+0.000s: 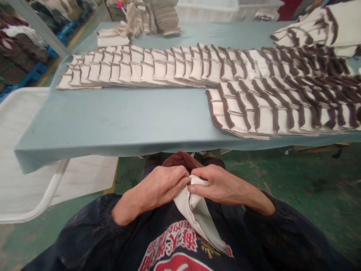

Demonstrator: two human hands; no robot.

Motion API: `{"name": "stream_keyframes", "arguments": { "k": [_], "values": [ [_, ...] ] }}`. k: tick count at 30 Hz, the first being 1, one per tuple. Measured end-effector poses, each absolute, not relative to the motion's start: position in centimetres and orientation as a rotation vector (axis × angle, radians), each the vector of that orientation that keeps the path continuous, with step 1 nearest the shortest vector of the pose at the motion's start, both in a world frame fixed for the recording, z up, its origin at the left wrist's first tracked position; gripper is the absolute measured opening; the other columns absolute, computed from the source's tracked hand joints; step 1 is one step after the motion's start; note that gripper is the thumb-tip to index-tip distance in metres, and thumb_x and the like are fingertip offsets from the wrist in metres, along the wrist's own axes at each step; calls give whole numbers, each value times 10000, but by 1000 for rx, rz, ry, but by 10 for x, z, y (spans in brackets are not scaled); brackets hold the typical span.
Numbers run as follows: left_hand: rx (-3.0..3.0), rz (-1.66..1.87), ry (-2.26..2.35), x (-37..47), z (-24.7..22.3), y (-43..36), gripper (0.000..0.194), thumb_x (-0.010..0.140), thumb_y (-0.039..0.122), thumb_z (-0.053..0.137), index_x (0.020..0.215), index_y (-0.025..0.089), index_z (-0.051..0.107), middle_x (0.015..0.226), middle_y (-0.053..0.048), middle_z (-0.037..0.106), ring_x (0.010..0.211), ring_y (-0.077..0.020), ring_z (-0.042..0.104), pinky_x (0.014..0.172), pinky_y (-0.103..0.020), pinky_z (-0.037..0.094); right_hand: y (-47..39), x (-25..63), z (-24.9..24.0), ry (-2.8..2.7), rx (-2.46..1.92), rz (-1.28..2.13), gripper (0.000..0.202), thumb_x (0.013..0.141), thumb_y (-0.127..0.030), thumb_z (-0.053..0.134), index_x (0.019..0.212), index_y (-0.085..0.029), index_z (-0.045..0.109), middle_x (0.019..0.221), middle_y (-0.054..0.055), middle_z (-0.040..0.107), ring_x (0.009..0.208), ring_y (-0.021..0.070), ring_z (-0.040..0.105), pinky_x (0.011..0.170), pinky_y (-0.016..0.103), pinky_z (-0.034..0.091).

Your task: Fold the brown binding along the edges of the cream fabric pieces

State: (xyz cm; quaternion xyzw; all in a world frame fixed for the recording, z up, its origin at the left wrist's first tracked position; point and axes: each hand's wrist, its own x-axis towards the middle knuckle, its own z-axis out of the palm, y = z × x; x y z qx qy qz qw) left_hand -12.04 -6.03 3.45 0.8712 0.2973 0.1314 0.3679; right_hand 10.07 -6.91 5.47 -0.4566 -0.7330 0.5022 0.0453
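My left hand (165,184) and my right hand (218,184) meet in front of my body, just below the table's near edge. Between them is a white cloth piece (197,214) with a thin dark seam or edge along it. Both hands pinch its upper end, thumbs and fingertips almost touching. The rest of the cloth hangs down over my dark apron (158,226), which bears red and white lettering. Fingers partly cover the pinched edge, so its exact fold cannot be made out.
A table with a pale blue cover (135,120) spans the view. Overlapping rows of white cloth pieces with dark edging (254,109) lie on it. Stacked grey-beige cloth (166,17) stands at the back, near white bins (208,9). A white tray (25,203) is at left.
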Motion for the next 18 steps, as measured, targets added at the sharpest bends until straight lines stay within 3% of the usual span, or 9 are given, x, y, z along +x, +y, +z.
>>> {"name": "stream_keyframes", "arguments": {
  "k": [7, 13, 18],
  "values": [
    [2008, 315, 754, -118, 41, -58, 199, 1053, 264, 509, 937, 161, 633, 752, 20, 629, 645, -118, 546, 620, -256, 392, -72, 107, 50, -2295, -1424, 1422, 239, 898, -265, 680, 712, -167, 566, 626, -62, 490, 591, 90, 414, 572, 268, 229],
    [2053, 260, 813, -112, 39, -68, 224, 1058, 268, 482, 896, 176, 608, 768, 12, 633, 693, -136, 565, 658, -264, 405, -83, 109, 43, -2411, -1444, 1053, 161, 858, -280, 776, 807, -163, 679, 766, 20, 678, 741, 166, 571, 680, 292, 319],
    [2085, 318, 791, -110, 32, -98, 226, 1056, 256, 456, 869, 193, 566, 763, 13, 631, 657, -133, 560, 618, -266, 392, -99, 120, 38, -2394, -1309, 926, 360, 749, -448, 904, 860, -175, 698, 801, 19, 677, 788, 203, 593, 753, 323, 385]
  ]
}}
